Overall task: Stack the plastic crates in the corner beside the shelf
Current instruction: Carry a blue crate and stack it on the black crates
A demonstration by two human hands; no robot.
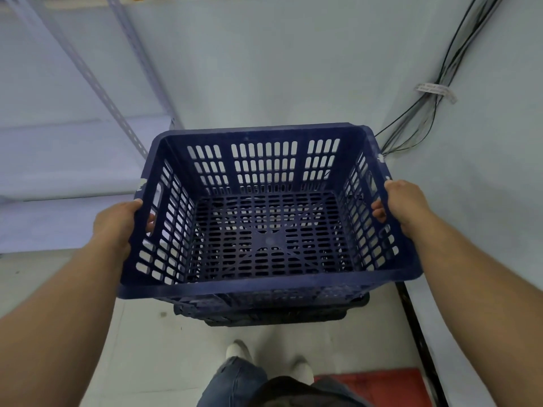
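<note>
A dark blue slotted plastic crate [264, 286] fills the middle of the view, empty, its open top facing me. My left hand [117, 224] grips its left side, fingers through the handle slot. My right hand [402, 204] grips the right side the same way. Below it, the near edges of other dark crates [273, 314] show on the floor, mostly hidden by the held crate. The held crate sits directly above them; I cannot tell whether it touches them.
A white metal shelf [73, 160] with slotted uprights stands at the left. Pale walls meet in a corner behind the crate. Black cables [435, 92] hang down the right wall. A red mat [373, 386] lies by my feet at the bottom right.
</note>
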